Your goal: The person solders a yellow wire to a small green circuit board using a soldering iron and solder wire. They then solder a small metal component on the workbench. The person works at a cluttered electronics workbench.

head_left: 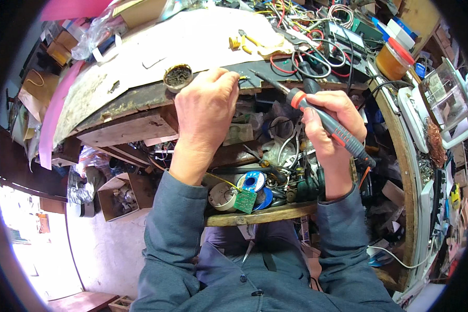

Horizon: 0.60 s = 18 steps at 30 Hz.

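My right hand (330, 122) grips a soldering iron (325, 120) with a grey and orange handle; its dark metal tip points up and left toward the bench edge. My left hand (207, 106) is closed over a small part with a yellow end (243, 78) that sticks out past my fingers, close to the iron's tip. A small round tin of dark paste (178, 76) stands right beside my left hand on the worn wooden bench (140, 78).
An open drawer below my hands holds a green circuit board (245, 200), a blue solder spool (253, 182), and tangled wires. Yellow-handled pliers (247, 40), red and black leads and a clear orange-lidded jar (392, 60) lie on the bench behind. A transparent kettle-like jug (444, 96) stands right.
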Available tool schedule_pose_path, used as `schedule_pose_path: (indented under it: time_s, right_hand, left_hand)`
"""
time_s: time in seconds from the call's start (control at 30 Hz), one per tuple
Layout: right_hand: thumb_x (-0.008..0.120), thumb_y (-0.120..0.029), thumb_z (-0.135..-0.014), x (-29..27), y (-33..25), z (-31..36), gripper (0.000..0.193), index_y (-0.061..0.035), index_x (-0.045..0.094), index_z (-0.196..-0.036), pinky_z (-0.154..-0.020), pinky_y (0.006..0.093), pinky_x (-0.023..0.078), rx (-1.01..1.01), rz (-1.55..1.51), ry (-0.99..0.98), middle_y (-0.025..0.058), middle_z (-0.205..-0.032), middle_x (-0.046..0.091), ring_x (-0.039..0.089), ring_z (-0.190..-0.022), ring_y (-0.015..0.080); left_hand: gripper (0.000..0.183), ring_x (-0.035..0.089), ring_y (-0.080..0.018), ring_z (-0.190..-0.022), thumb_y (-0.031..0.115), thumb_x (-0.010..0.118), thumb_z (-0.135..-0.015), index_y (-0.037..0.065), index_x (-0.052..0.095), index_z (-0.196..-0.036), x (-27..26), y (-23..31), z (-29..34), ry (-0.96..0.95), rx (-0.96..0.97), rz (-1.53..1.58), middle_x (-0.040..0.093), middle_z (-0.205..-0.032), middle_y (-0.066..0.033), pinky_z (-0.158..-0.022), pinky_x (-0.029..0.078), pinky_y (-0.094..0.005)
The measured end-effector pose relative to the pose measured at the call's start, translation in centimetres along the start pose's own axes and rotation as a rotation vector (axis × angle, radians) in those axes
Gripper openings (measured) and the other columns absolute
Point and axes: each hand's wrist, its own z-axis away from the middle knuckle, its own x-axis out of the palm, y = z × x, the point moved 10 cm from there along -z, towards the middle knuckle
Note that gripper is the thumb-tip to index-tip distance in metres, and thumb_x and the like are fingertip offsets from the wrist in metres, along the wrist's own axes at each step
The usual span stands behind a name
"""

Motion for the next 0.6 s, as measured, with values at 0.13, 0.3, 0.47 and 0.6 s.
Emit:
schedule_pose_path:
  time_s: [0.13, 0.3, 0.47, 0.6]
  right_hand:
    - [0.080, 0.006, -0.081, 0.1, -0.2, 0.3, 0.028, -0.0003, 0.076, -0.108, -0.074, 0.0293, 0.057, -0.002, 0.023, -0.011, 0.0114, -0.097, 0.075, 0.071, -0.083, 0.0179]
    - [0.081, 0.006, -0.079, 0.0, -0.4, 0.2, 0.027, -0.0004, 0.076, -0.105, -0.075, 0.0308, 0.058, 0.006, 0.035, 0.001, 0.0125, -0.096, 0.075, 0.072, -0.083, 0.0205]
    - [0.080, 0.006, -0.076, 0.3, -1.2, -0.1, 0.028, -0.0013, 0.076, -0.103, -0.074, 0.0321, 0.058, -0.074, 0.094, -0.044, 0.0123, -0.095, 0.074, 0.073, -0.082, 0.0231]
    - [0.080, 0.006, -0.076, 0.4, -1.2, -0.1, 0.028, -0.0017, 0.076, -0.103, -0.073, 0.0327, 0.058, -0.073, 0.087, -0.043, 0.0121, -0.094, 0.074, 0.073, -0.082, 0.0237]
  left_hand:
    - [0.010, 0.076, -0.0290, -0.087, 0.015, 0.077, -0.094, 0.011, 0.080, -0.102, 0.1, 0.1, 0.1, -0.002, -0.007, -0.011, 0.078, -0.101, -0.0055, -0.076, 0.060, -0.0389]
    - [0.010, 0.076, -0.0292, -0.087, 0.014, 0.076, -0.094, 0.010, 0.080, -0.102, 0.1, 0.2, 0.1, 0.003, -0.002, -0.001, 0.078, -0.101, -0.0056, -0.076, 0.060, -0.0389]
    - [0.011, 0.076, -0.0291, -0.088, 0.014, 0.076, -0.094, 0.009, 0.080, -0.103, 0.1, 0.2, 0.2, -0.013, 0.000, -0.016, 0.078, -0.101, -0.0061, -0.076, 0.060, -0.0390]
    - [0.011, 0.076, -0.0288, -0.088, 0.014, 0.076, -0.094, 0.009, 0.080, -0.103, 0.1, 0.2, 0.1, -0.019, -0.002, -0.031, 0.078, -0.101, -0.0062, -0.077, 0.060, -0.0391]
